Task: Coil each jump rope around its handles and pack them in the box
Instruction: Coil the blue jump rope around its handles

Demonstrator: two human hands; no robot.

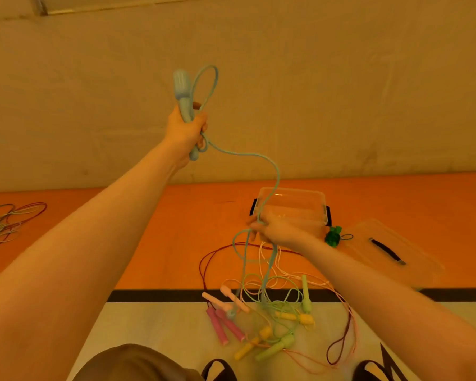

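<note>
nearest, on the pale strip of floor, lies a tangle of uncoiled ropes: pink handles [224, 324], yellow handles [261, 339], green handles [285, 340] and a cream pair [226, 298], their thin cords looping over one another. just beyond, the right hand [275, 229] has its fingers curled around the slack of the blue rope [272, 166], which hangs down from it into the pile. behind that hand sits the clear box [311, 204], open and seemingly with no rope in it, with its lid [390, 248] lying to the right and a small green bundle [333, 235] between them. farthest and high up, the left hand [186, 127] is clamped round both blue handles [183, 97], a loop of cord standing above the fist. to the far left another heap of cords [8, 221] lies on the orange floor. the step looks like the start of coiling: it would go best to keep the handles side by side, feed the cord with light tension through the right fingers, lay turns snugly along the handles, and lift the tail free of the other ropes so none gets dragged in. no brand, label or writing can be read.
</note>
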